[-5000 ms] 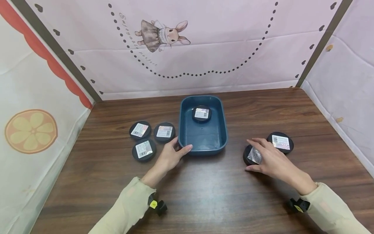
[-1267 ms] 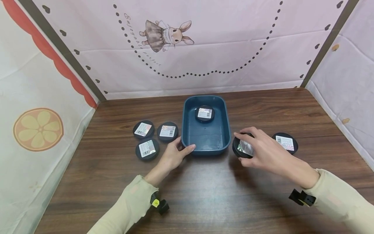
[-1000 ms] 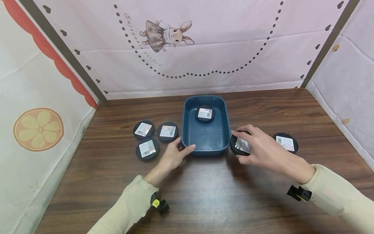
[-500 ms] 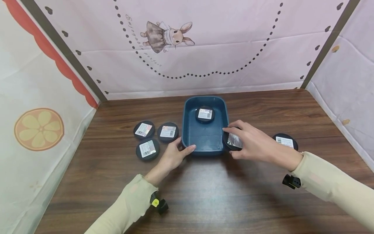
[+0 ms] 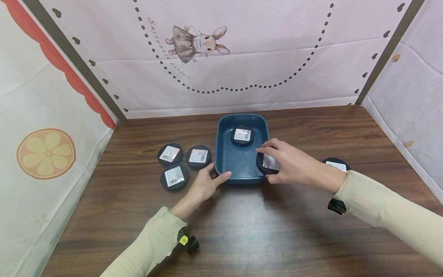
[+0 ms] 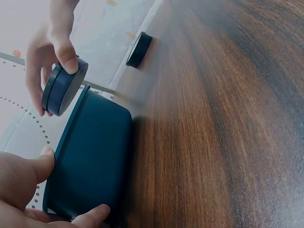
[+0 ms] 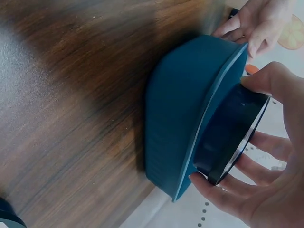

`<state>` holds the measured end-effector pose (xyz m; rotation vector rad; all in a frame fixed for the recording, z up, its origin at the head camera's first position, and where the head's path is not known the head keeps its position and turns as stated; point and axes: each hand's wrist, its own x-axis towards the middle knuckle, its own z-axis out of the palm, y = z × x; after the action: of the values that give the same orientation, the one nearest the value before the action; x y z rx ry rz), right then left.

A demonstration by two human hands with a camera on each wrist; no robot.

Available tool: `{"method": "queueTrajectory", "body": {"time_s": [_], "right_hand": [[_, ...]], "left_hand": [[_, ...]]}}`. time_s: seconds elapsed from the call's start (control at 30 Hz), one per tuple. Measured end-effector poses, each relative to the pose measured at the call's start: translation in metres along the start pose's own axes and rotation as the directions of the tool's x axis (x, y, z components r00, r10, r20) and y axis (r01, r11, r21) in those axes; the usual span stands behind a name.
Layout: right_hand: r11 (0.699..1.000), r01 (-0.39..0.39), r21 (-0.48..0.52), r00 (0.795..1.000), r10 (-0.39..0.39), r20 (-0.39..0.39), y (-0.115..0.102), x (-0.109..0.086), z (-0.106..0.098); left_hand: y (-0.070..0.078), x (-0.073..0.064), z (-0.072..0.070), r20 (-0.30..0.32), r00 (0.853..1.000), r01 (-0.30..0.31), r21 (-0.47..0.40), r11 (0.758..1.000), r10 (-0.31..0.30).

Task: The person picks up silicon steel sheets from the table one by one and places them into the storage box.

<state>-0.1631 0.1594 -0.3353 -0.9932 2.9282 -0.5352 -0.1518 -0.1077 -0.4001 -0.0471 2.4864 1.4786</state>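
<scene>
Clock directions are the head view's, with the bin's middle as centre. The held disc point(image 5: 270, 162) is over the bin's rim at four o'clock, label up; whether it touches the rim I cannot tell. The right hand point(image 5: 294, 163) grips it by the edge, thumb and fingers spread about as wide as the disc. The bin point(image 5: 238, 163) sits on the table, and the left hand point(image 5: 202, 184) holds its corner at about half past seven, thumb apart from the fingers, one to each side of the corner.

Inside the bin, towards twelve o'clock, lies the inner disc point(image 5: 242, 135), label up. Outside, the nearest disc point(image 5: 199, 156) lies at nine, the outer disc point(image 5: 170, 154) beyond it, and the lower disc point(image 5: 174, 177) at eight. At three, well apart, the far disc point(image 5: 336, 166) is partly hidden by the right arm. All rest on the brown table point(image 5: 249, 238). A rabbit print point(image 5: 199, 42) is on the cloth at eleven o'clock, an orange print point(image 5: 46, 154) at nine.
</scene>
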Motion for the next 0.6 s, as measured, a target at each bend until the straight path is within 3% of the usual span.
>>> {"method": "queueTrajectory", "body": {"time_s": [0.27, 0.6], "right_hand": [[1.0, -0.006, 0.013, 0.999, 0.005, 0.041, -0.001, 0.013, 0.0], [0.998, 0.046, 0.032, 0.996, -0.048, 0.076, -0.004, 0.029, 0.0]], "left_hand": [[0.0, 0.001, 0.0, 0.004, 1.0, 0.0, 0.012, 1.0, 0.0], [-0.001, 0.001, 0.0, 0.008, 1.0, -0.005, 0.015, 1.0, 0.005]]}}
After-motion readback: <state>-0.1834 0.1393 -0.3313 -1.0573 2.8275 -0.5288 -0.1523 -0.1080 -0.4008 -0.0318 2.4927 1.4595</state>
